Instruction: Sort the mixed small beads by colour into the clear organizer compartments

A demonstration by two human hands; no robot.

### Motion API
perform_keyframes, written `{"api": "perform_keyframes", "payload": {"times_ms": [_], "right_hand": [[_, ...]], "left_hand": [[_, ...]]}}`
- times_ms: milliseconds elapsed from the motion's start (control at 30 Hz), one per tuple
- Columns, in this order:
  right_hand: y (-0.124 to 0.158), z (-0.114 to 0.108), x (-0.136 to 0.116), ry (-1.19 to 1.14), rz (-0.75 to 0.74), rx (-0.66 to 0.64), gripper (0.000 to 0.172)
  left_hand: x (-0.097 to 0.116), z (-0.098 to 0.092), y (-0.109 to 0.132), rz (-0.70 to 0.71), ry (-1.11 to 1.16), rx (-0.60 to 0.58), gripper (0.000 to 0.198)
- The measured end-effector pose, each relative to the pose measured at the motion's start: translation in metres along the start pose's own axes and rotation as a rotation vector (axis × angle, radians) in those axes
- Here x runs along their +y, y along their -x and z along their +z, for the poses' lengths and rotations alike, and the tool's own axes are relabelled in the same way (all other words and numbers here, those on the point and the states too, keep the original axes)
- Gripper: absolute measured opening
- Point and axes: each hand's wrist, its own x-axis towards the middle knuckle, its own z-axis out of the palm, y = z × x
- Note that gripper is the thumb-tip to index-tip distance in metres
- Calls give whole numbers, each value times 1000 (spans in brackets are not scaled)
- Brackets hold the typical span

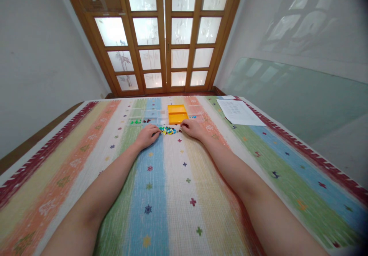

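Both my bare forearms (pixel 100 194) reach straight forward, converging. My left hand (pixel 148 136) lies palm down, fingers loosely curled inward; my right hand (pixel 193 128) mirrors it, the two hands near but not touching.

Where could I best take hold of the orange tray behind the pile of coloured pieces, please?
Probably by its raised near rim, pinched from above: the orange tray lies flat and open-topped, clear boxes flank it closely, and the pile sits just before it.
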Motion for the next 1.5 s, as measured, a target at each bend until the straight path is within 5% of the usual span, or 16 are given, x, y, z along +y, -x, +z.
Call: {"api": "perform_keyframes", "payload": {"times_ms": [533, 933, 1500], "right_hand": [[4, 11, -28, 97, -190, -55, 23], [2, 15, -21, 98, -207, -36, 21], [3, 12, -23, 97, -213, -16, 21]], "left_hand": [[-18, 4, 1, -216, -75, 133, 24], [-4, 3, -1, -94, -50, -10, 17], [1, 4, -3, -32, -32, -23, 17]]}}
